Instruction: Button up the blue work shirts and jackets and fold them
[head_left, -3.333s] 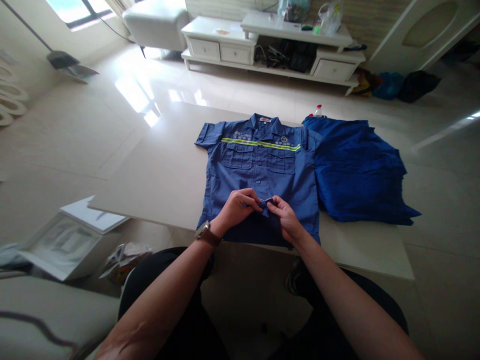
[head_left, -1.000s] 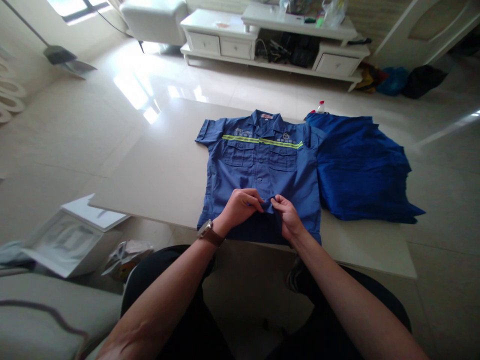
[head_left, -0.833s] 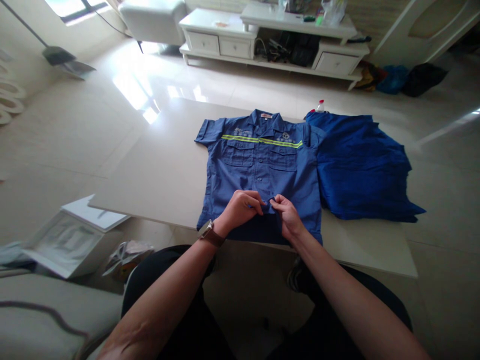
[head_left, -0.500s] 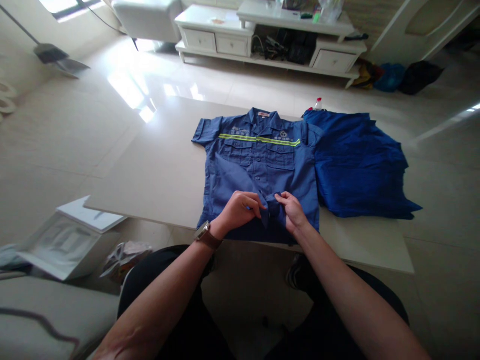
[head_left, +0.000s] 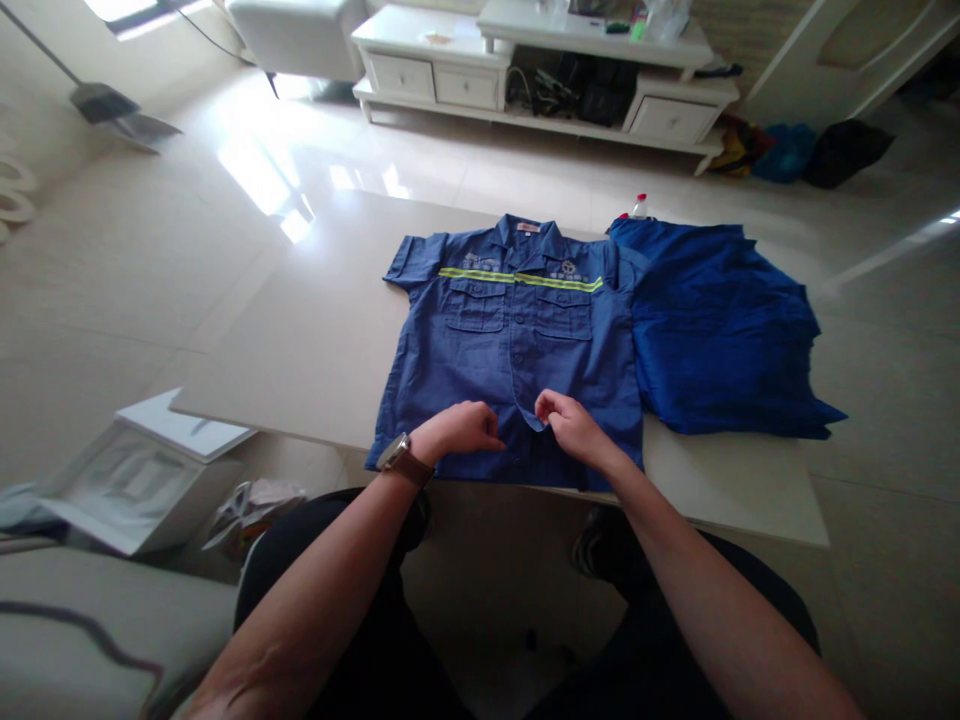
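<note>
On the pale rectangular tabletop [head_left: 315, 340], a blue short-sleeved cloth work shirt [head_left: 517, 340] lies flat, hem at the near edge; right hand [head_left: 571, 428] pinches its front opening, left hand [head_left: 456, 432] rests curled on it, grip unclear, so a hard tug could slide it off.

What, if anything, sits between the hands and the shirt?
Nothing visible: the left hand rests on the shirt low on its front, the right hand pinches its placket edge; the darker blue garment lies to the right.
</note>
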